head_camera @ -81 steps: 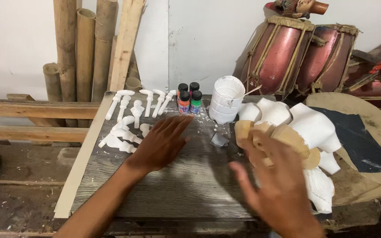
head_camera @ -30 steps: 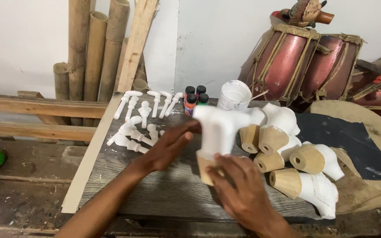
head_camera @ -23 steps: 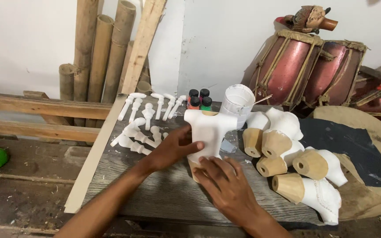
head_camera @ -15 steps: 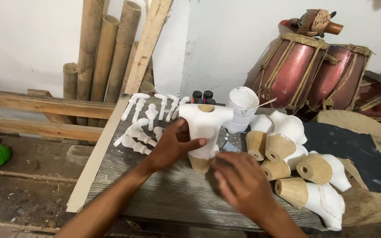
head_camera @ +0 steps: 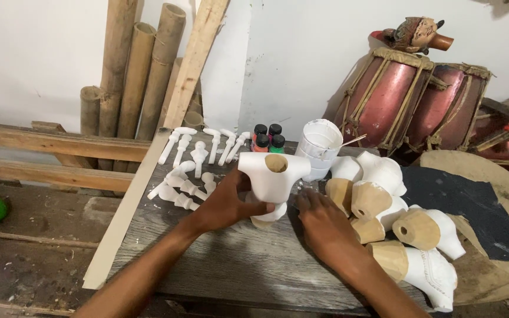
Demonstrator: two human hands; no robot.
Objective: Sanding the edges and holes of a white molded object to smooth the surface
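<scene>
I am seeing my left hand point(head_camera: 228, 203) gripping a white-painted wooden torso point(head_camera: 266, 176) upright near the middle of the frame, fingers wrapped round its waist. My right hand point(head_camera: 325, 227) is resting flat and spread on the wooden board point(head_camera: 231, 265) just right of it, holding nothing. More white torsos point(head_camera: 402, 229) are lying at right; small white limb pieces point(head_camera: 189, 171) are lying upper left of it.

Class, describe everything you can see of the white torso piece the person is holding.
The white torso piece looks like carved wood coated white, with stubby shoulders and a round bare-wood neck hole on top. It stands upright on the grey plank table, bare wood at its base. The left hand wraps its waist; the right hand lies beside it.
</scene>
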